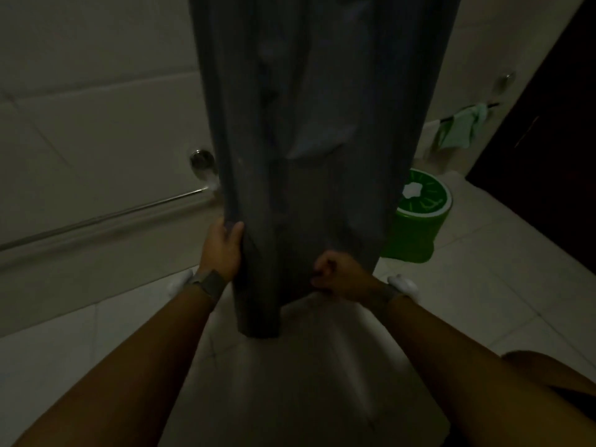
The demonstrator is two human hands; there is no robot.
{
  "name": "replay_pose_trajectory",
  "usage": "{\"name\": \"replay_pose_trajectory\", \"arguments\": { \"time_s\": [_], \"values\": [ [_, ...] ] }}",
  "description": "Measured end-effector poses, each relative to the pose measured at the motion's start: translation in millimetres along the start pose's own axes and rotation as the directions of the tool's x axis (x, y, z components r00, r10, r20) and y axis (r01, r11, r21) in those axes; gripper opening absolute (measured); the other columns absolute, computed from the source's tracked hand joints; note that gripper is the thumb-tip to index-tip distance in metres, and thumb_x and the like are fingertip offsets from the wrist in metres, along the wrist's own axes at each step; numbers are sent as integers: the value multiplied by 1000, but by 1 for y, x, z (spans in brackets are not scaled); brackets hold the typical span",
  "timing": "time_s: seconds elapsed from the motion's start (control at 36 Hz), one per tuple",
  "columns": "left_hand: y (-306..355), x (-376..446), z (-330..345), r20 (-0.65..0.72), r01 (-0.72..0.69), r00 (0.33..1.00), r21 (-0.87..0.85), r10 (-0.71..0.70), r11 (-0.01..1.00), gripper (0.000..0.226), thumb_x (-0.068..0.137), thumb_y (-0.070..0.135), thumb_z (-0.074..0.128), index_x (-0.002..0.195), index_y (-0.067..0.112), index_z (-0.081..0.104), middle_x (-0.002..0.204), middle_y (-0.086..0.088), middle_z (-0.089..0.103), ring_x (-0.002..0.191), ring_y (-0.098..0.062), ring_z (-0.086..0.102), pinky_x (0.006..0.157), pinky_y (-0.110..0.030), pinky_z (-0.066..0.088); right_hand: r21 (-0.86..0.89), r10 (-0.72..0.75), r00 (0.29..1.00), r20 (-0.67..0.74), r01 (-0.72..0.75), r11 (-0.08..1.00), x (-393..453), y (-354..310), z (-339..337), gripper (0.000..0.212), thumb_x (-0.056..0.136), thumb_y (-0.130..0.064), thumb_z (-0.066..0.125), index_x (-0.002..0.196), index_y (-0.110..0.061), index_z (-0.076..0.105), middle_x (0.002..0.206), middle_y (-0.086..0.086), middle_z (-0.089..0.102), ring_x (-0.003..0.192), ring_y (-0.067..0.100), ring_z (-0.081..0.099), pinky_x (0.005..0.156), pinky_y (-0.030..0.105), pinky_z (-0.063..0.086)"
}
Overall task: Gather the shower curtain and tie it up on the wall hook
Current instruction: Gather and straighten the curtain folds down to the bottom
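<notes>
- Very dim room; we make out little fine detail.
- The shower curtain (309,150) hangs bunched in folds down the middle of the view, its top cut off by the frame edge.
- Our left hand (222,250) grips the curtain's left edge low down, thumb and fingers wrapped round a fold.
- Our right hand (338,275) is curled into the cloth at the lower right; the fingertips are buried in the folds.
- Both hands are near each other, with a hanging fold between them.
- A watch (208,283) sits on the left wrist; there is a band on the right wrist too, hard to read.
- Behind the curtain on the right, a green bucket (419,221) stands on the tiled floor (503,262), partly hidden.
- A metal rail (106,217) runs along the left wall.
- A green cloth (461,127) hangs on a bar, far right.
</notes>
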State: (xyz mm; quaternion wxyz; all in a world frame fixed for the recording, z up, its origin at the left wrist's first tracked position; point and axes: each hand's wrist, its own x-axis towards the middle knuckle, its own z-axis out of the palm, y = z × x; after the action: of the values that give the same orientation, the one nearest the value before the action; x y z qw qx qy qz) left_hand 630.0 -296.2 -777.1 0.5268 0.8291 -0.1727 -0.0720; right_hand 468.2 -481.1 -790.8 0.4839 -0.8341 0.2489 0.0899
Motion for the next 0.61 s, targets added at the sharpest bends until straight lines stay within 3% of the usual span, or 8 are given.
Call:
{"name": "replay_pose_trajectory", "arguments": {
  "time_s": [0.08,0.17,0.25,0.36,0.53,0.56,0.58,0.61],
  "values": [
    [0,6,-14,27,-44,999,22,44,999,15,93,5,57,107,6,62,96,-6,68,84,-8,63,74,-29,51,185,-59,998,12,56,981,4,-22,-10,61,80,-6,76,133,-16,48,114,-8,51,97,4,52,64,12,49],
    [2,5,-20,118,-78,990,59,71,995,21,86,-7,59,103,7,62,88,2,66,74,8,60,73,-25,51,242,-170,985,-13,169,955,7,-45,-10,83,80,-7,76,149,-21,31,136,-8,39,117,6,42,70,6,48],
    [-8,0,-29,104,0,995,104,-11,995,14,87,1,65,100,3,65,96,-11,69,88,-21,65,81,-37,54,17,-209,925,-316,225,974,12,-56,-1,64,85,-11,71,141,-21,43,140,1,45,118,8,47,91,14,36],
    [-22,10,-64,-177,154,976,140,-128,978,21,90,15,65,100,-3,68,92,-12,65,91,-27,63,78,-42,51,-42,-128,555,-822,164,986,2,-85,-18,35,84,-7,61,117,-19,56,128,6,49,117,23,52,100,27,38],
    [-39,3,-93,-59,223,973,-11,-223,975,22,91,19,65,108,5,67,102,-13,68,96,-28,64,89,-45,52,-387,-484,-34,-874,652,652,-16,-165,-26,57,75,8,59,130,-2,53,146,15,40,139,28,36,111,49,35],
    [-38,-1,-92,-38,211,977,-22,-212,977,18,91,17,66,105,7,67,102,-13,68,96,-27,64,90,-45,52,-485,-606,-48,-794,651,584,-10,-167,-19,56,78,12,58,132,3,52,146,18,37,140,31,33,113,51,32],
    [-37,-8,-90,-22,211,977,-12,-212,977,15,91,17,66,103,8,68,102,-14,69,95,-26,64,90,-46,52,-553,-742,75,-666,618,559,9,-158,-8,54,82,11,55,136,4,49,147,20,35,141,34,30,117,53,28],
    [-35,-6,-83,-13,202,979,3,-202,979,15,90,17,67,101,7,69,101,-16,70,92,-25,63,89,-46,53,-586,-817,321,-479,575,570,35,-144,3,52,88,5,53,139,2,45,150,23,32,142,37,30,118,52,25]
  ]
}}
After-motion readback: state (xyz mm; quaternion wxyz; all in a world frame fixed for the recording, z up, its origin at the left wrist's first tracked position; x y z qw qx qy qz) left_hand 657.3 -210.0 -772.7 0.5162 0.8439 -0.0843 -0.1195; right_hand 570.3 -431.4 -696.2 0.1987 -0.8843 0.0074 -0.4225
